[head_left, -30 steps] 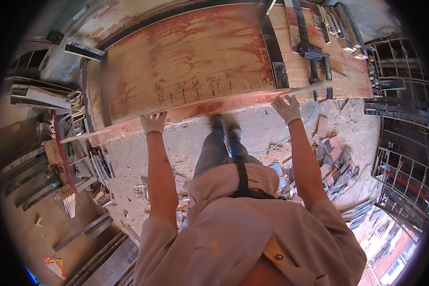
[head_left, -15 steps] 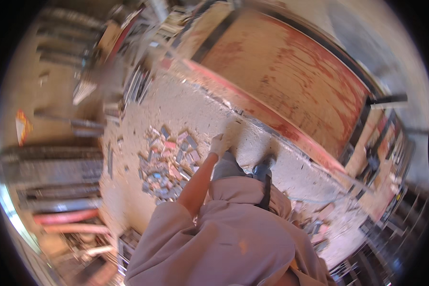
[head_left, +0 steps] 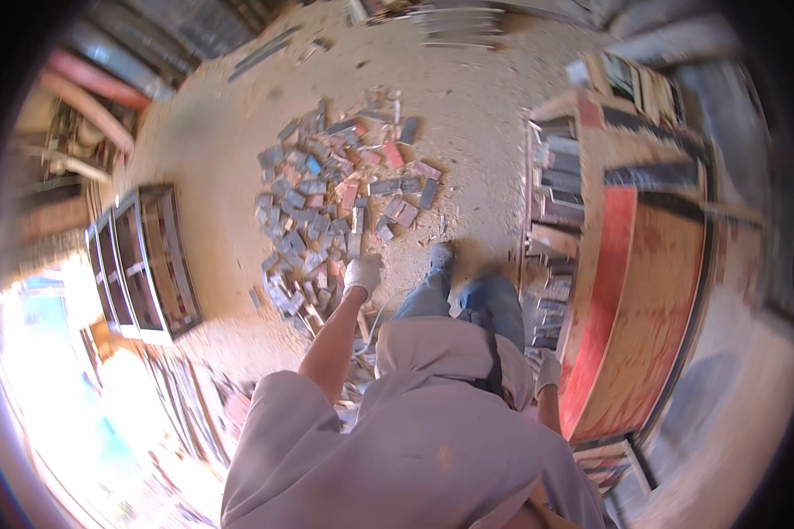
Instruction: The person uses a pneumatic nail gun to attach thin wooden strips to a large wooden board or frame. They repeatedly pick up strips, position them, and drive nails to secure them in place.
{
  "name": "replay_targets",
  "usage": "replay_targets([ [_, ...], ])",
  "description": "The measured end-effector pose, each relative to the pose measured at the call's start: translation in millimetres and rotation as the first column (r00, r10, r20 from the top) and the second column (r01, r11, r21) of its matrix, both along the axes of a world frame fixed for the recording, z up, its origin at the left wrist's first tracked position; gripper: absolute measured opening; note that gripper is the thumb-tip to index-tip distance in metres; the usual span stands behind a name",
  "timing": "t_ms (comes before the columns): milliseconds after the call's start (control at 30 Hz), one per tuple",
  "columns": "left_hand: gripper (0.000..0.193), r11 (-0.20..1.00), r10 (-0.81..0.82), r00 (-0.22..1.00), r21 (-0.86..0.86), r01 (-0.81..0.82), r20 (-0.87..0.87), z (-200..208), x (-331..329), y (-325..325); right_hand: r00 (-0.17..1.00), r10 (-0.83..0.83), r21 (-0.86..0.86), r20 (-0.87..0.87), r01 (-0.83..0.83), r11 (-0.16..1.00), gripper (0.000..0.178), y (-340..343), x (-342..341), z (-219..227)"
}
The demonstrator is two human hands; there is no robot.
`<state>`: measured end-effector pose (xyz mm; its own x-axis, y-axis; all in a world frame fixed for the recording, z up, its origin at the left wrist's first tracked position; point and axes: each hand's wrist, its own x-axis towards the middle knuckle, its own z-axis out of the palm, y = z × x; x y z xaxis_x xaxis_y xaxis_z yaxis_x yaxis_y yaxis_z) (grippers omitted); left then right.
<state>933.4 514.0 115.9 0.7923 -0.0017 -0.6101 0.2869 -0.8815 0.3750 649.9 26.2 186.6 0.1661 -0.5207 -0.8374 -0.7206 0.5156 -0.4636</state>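
Observation:
My left hand [head_left: 363, 274], in a white glove, reaches out in front of my left side, over the near edge of a heap of small wood blocks [head_left: 312, 222]. The blocks are grey, dark and some reddish, scattered on the dusty floor. The glove is smeared by motion, and whether its fingers hold anything does not show. Close to my right hip hangs my right hand [head_left: 546, 368], also gloved, near a large wooden panel [head_left: 666, 304] with a red side. Its fingers are partly hidden and blurred.
A black-framed rack [head_left: 141, 264] stands on the left. Stacked boards and offcuts [head_left: 556, 181] lie along the panel's edge on the right. Long beams [head_left: 106, 57] rest at the far left, and thin strips [head_left: 190, 401] lie by the bright opening at lower left.
My view has swung left, bringing the block heap ahead of me and the wooden panel to my right side. My right hand has come into view. My left arm still reaches forward.

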Motion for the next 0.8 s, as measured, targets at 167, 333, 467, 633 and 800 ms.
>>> replay_targets([
  [167,0.018,0.740,0.659,0.752,-0.158,-0.654,-0.027,18,-1,17,0.883,0.469,-0.005,-0.025,-0.470,0.883,0.029,-59,194,0],
  [333,0.031,0.441,0.895,0.424,-0.128,-0.888,0.141,34,-37,12,0.500,0.857,-0.231,-0.126,-0.855,0.465,0.034,-11,407,-1],
  [467,0.038,0.238,0.968,0.210,-0.242,-0.940,0.136,70,15,-6,0.382,0.918,-0.110,-0.110,-0.922,0.371,0.028,58,521,-34],
  [633,0.033,0.146,0.984,0.173,-0.336,-0.931,-0.052,54,107,-2,0.418,0.907,0.131,-0.055,-0.897,0.422,0.015,146,593,-117],
  [800,0.029,0.138,0.917,0.268,-0.394,-0.909,-0.297,-27,165,-3,0.133,0.991,0.095,-0.031,-0.986,0.136,0.014,264,630,-192],
])
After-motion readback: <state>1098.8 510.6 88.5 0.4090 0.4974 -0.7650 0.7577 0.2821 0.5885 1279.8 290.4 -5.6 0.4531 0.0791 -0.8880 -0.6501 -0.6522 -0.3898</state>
